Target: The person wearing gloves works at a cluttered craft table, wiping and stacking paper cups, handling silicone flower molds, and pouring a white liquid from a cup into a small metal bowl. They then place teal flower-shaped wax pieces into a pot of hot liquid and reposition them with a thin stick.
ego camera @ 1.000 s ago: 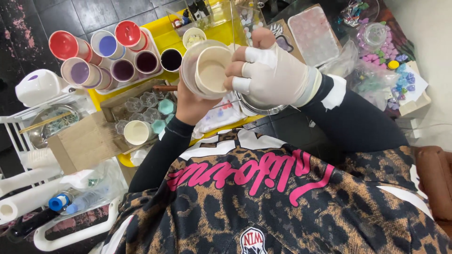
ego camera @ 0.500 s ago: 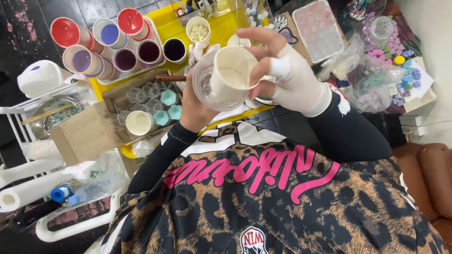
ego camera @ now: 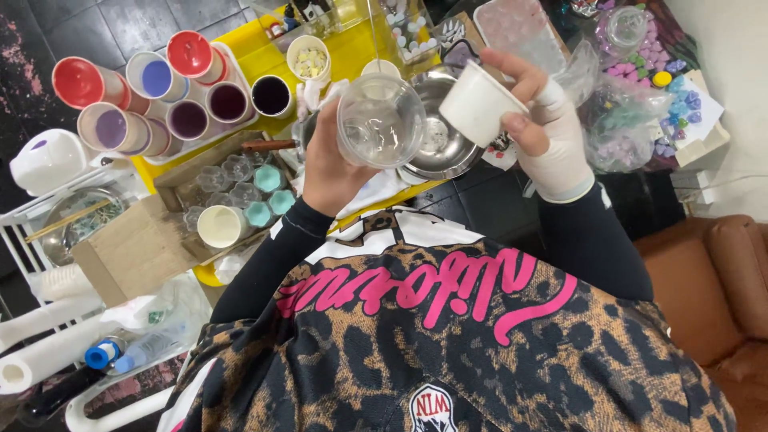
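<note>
Clear plastic cup (ego camera: 382, 120) held up in left hand (ego camera: 336, 164), fingers wrapped round wall, mouth toward camera, above steel bowl (ego camera: 444, 144). Thin-walled, light, probably flexes under squeeze, slick if wet; grip low on wall, gently.

White paper cup (ego camera: 478, 102) right of clear cup, clamped in gloved right hand (ego camera: 552, 136), tilted. Light, soft rim; hold mid-wall.

Hands apart, each closed on own cup.

Half second ago: white cup sat in clear cup's mouth, hands together; now separated, steel bowl exposed.

Left of clear cup: pigment cups (ego camera: 152, 88) on yellow table (ego camera: 264, 56).
</note>
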